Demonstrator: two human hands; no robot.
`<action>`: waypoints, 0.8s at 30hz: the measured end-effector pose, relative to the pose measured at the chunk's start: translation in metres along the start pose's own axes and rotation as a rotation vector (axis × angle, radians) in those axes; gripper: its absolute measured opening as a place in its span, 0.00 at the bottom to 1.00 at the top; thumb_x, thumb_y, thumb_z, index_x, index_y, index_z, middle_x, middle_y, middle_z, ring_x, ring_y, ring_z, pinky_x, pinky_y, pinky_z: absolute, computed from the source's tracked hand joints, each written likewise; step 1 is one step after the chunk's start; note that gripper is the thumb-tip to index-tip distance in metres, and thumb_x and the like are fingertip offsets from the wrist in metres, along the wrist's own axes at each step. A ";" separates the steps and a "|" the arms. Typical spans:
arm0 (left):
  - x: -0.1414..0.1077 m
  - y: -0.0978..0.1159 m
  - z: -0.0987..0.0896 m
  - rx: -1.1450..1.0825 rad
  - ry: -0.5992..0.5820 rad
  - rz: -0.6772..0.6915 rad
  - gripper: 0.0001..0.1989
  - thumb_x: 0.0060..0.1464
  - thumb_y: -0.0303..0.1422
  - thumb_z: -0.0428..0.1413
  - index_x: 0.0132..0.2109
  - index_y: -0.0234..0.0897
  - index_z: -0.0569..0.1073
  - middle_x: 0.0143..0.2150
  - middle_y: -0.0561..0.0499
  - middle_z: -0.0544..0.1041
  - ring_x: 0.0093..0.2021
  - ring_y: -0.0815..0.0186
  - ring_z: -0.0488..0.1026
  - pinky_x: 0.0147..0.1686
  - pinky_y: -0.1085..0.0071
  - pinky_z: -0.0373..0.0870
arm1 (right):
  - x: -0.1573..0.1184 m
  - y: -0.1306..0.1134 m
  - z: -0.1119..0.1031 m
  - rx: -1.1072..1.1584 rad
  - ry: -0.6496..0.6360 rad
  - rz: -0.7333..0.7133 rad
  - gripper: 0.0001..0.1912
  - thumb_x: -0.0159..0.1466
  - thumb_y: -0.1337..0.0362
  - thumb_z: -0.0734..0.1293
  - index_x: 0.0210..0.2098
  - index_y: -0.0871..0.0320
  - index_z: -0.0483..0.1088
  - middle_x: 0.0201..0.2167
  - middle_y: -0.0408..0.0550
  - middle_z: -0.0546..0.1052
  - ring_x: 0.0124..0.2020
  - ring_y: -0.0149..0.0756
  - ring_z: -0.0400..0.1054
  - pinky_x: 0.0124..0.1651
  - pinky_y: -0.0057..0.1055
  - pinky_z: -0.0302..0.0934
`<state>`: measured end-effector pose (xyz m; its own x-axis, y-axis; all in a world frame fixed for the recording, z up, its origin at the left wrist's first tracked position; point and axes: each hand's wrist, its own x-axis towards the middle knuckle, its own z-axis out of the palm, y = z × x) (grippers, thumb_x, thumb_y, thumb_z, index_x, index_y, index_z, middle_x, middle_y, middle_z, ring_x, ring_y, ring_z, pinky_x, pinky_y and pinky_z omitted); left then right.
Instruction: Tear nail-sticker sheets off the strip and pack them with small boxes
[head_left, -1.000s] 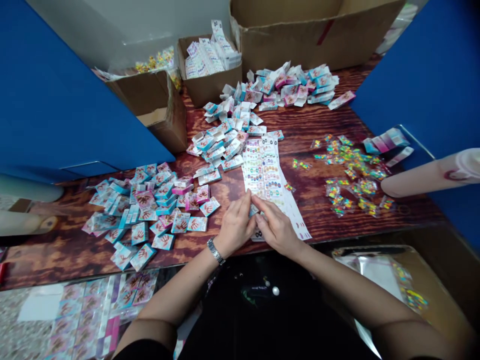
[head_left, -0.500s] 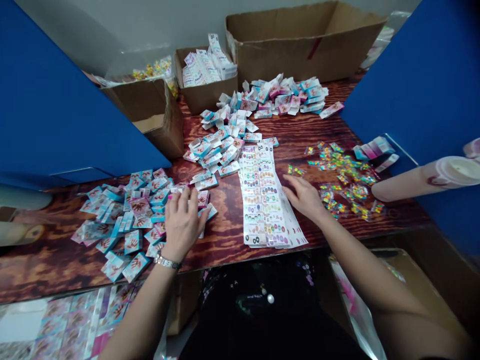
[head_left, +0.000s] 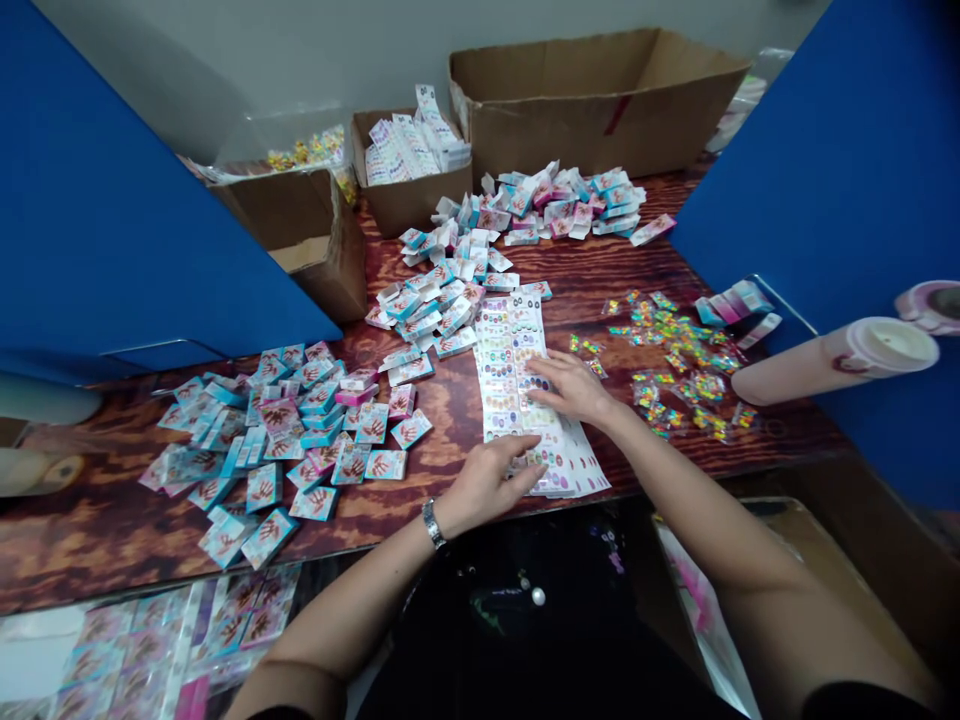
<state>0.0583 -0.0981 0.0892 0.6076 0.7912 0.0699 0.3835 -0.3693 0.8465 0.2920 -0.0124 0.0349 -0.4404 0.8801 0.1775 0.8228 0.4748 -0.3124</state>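
Long printed sticker sheets (head_left: 499, 375) lie stacked and slightly fanned at the front middle of the table. My left hand (head_left: 487, 480), with a metal bracelet at its wrist, is over their lower left edge, fingers apart and nothing held. Higher on the sheets rests my right hand (head_left: 570, 387), fingers spread and reaching left. Small blue and pink boxes (head_left: 262, 485) form a heap to the left. Boxes with raised flaps (head_left: 424, 300) trail back from beside the sheets. Small bags of coloured pieces (head_left: 675, 350) are scattered right of my right hand.
Behind stand a large carton (head_left: 600, 130), a smaller one (head_left: 420, 200) full of sticker strips and another (head_left: 337, 240) at the left. Blue panels (head_left: 810, 180) flank the table (head_left: 420, 500). A pale cylinder (head_left: 832, 360) leans in at the right.
My left hand has moved right from the box heap to the lower part of the sheets. My right hand has shifted left from beside the sheets onto them.
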 end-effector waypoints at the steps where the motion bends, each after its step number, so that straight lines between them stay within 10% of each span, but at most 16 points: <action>1: 0.002 0.001 0.003 -0.012 -0.021 -0.009 0.19 0.60 0.39 0.54 0.54 0.35 0.72 0.49 0.43 0.78 0.46 0.60 0.77 0.47 0.63 0.74 | 0.002 0.000 0.000 -0.020 0.002 0.006 0.27 0.65 0.54 0.64 0.60 0.59 0.65 0.60 0.52 0.69 0.62 0.52 0.58 0.62 0.50 0.56; 11: 0.006 0.000 0.022 -0.490 -0.130 -0.337 0.23 0.57 0.46 0.56 0.50 0.32 0.74 0.46 0.42 0.79 0.42 0.60 0.76 0.43 0.66 0.72 | -0.003 -0.019 0.012 -0.050 0.207 0.077 0.10 0.66 0.63 0.65 0.44 0.50 0.77 0.48 0.44 0.78 0.55 0.46 0.67 0.61 0.53 0.53; 18: 0.023 -0.005 0.006 -1.397 0.037 -0.645 0.22 0.59 0.48 0.51 0.49 0.32 0.71 0.46 0.39 0.77 0.40 0.59 0.77 0.40 0.63 0.75 | -0.042 -0.082 -0.054 0.348 0.177 -0.235 0.12 0.68 0.65 0.61 0.48 0.55 0.73 0.39 0.47 0.79 0.41 0.34 0.72 0.44 0.34 0.67; 24: 0.029 -0.005 0.000 -1.280 0.235 -0.540 0.14 0.54 0.35 0.59 0.46 0.32 0.72 0.42 0.41 0.79 0.38 0.58 0.78 0.41 0.61 0.74 | -0.060 -0.114 -0.081 0.508 0.181 -0.148 0.12 0.67 0.67 0.62 0.48 0.54 0.73 0.39 0.45 0.80 0.39 0.31 0.74 0.43 0.28 0.68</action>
<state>0.0741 -0.0730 0.0873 0.4130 0.7999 -0.4355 -0.4377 0.5936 0.6753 0.2537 -0.1198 0.1354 -0.4326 0.8092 0.3976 0.4602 0.5774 -0.6745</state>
